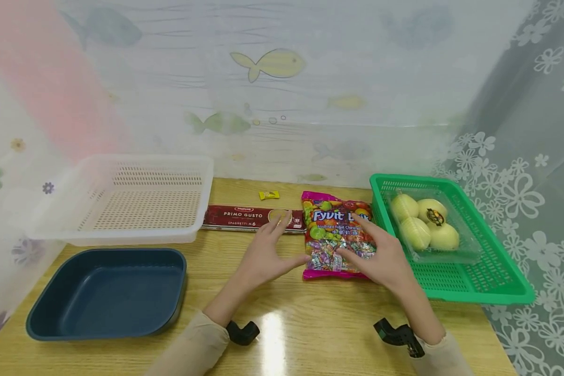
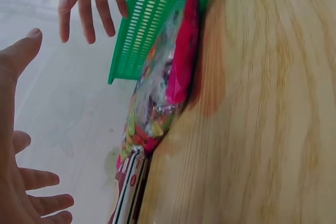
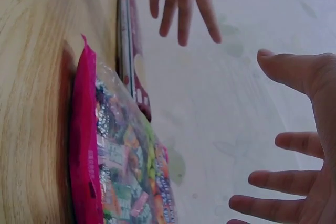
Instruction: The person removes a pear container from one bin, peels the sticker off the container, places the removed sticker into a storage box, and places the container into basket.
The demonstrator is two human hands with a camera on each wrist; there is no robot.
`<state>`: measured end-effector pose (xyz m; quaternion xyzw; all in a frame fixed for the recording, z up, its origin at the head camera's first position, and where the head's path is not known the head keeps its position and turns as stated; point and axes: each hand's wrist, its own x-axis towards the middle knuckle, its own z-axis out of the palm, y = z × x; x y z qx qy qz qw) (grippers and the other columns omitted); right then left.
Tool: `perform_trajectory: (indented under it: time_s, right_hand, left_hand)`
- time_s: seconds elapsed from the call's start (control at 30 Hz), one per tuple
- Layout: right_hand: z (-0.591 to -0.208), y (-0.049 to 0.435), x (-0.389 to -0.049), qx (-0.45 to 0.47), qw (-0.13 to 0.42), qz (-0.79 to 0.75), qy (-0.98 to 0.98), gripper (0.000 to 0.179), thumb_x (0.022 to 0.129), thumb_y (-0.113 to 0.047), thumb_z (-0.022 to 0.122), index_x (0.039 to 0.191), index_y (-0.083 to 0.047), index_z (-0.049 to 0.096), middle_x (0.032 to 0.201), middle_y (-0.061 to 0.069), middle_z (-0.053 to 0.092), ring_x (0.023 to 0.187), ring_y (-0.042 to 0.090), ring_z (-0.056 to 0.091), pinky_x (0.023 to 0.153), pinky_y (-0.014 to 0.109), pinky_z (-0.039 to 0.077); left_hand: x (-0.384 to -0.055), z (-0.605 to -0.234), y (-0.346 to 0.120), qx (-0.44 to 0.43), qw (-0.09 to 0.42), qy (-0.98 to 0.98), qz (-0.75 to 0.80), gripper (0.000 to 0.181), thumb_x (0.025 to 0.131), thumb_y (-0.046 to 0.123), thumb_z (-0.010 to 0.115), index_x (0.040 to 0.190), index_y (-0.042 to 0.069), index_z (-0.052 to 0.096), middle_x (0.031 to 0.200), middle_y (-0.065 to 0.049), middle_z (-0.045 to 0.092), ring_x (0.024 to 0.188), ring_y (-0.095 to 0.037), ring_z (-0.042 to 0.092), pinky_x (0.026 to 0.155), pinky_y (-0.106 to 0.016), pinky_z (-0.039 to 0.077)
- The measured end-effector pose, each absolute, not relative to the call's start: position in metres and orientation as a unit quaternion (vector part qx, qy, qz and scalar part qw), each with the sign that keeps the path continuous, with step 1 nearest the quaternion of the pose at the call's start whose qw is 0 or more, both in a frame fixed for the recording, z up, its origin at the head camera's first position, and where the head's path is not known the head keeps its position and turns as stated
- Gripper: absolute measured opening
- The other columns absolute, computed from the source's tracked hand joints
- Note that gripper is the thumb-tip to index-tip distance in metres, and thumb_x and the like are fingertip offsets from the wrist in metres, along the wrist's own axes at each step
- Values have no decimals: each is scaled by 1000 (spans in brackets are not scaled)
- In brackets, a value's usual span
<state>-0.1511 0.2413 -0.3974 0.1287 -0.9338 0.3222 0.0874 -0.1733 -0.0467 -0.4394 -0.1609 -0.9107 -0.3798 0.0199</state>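
A pink-edged bag of fruit chews (image 1: 339,235) lies flat on the wooden table. Above its right part hovers my right hand (image 1: 380,256), fingers spread, apart from the bag in the right wrist view. My left hand (image 1: 265,253) is held over the table at the bag's left side, thumb stretched toward it, holding nothing. Behind the left fingers lies a dark red spaghetti pack (image 1: 237,217), its right end against the bag. In the left wrist view the bag (image 2: 157,93) is seen from its side, with the left fingers (image 2: 39,179) in the air beside it.
A green basket (image 1: 474,292) at the right holds a clear pack of pale round fruit (image 1: 415,233). At the left stand a white perforated basket (image 1: 145,235) and a dark blue tray (image 1: 108,297). A small yellow wrapped candy (image 1: 269,195) lies near the back curtain.
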Motion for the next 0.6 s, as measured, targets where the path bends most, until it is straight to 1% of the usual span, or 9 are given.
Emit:
perform_trajectory:
  time_s: [0.07,0.13,0.2,0.23,0.27,0.3,0.37,0.5,0.6]
  right_hand:
    - [-396,244,-149,119,94,324,-934,84,92,-49,82,163,-20,47,147,18,63,120,42,65,94,60,56]
    - [-395,248,-147,112,97,328,-933,84,92,-48,83,162,-20,47,145,19,64,90,39,67,80,50,57]
    - [-395,252,-146,107,100,331,-932,83,92,-46,83,162,-21,47,145,19,64,86,38,66,74,47,54]
    - [-395,254,-145,104,99,338,-930,83,92,-46,83,162,-21,47,145,19,64,86,38,65,74,47,55]
    - [-396,256,-144,104,102,344,-928,82,92,-44,83,162,-21,47,152,18,59,97,40,69,79,51,57]
    - [-396,258,-143,103,101,351,-925,81,93,-43,83,162,-21,47,153,18,58,106,41,69,83,55,59]
    - [-396,261,-141,102,105,363,-920,80,93,-40,84,162,-20,48,153,18,59,130,43,61,93,62,57]
    - [-397,265,-137,106,127,372,-914,76,93,-33,85,159,-18,51,148,16,63,126,40,65,93,61,59]
    - [-396,268,-134,100,160,370,-910,69,93,-27,85,155,-17,57,141,14,68,118,35,69,88,46,63]
  left_hand:
    - [-172,-440,-44,-161,18,-904,-395,112,81,73,79,169,47,15,173,-12,31,157,-47,28,116,-74,34]
    - [-171,-441,-41,-162,17,-901,-402,112,81,76,78,168,48,14,173,-12,32,158,-45,28,116,-73,33]
    - [-170,-441,-37,-163,14,-897,-411,111,81,77,77,168,49,14,173,-11,32,158,-43,28,117,-72,33]
    - [-169,-441,-36,-164,12,-896,-414,111,80,78,76,168,49,15,173,-10,32,158,-42,29,118,-72,32]
    - [-169,-441,-34,-164,10,-895,-416,111,80,78,76,168,49,15,173,-9,32,158,-41,29,118,-71,32]
    - [-169,-441,-33,-164,9,-894,-418,110,80,78,76,168,48,17,173,-8,32,158,-40,30,118,-71,32]
    - [-168,-440,-29,-166,6,-892,-420,110,81,77,77,169,43,21,173,-9,32,158,-40,30,119,-71,32]
    - [-167,-438,-23,-173,2,-891,-419,110,82,71,80,170,37,23,173,-10,32,158,-40,30,120,-69,30]
    - [-166,-437,-18,-180,-4,-889,-422,110,83,67,82,170,39,21,173,-9,31,158,-39,30,121,-68,30]
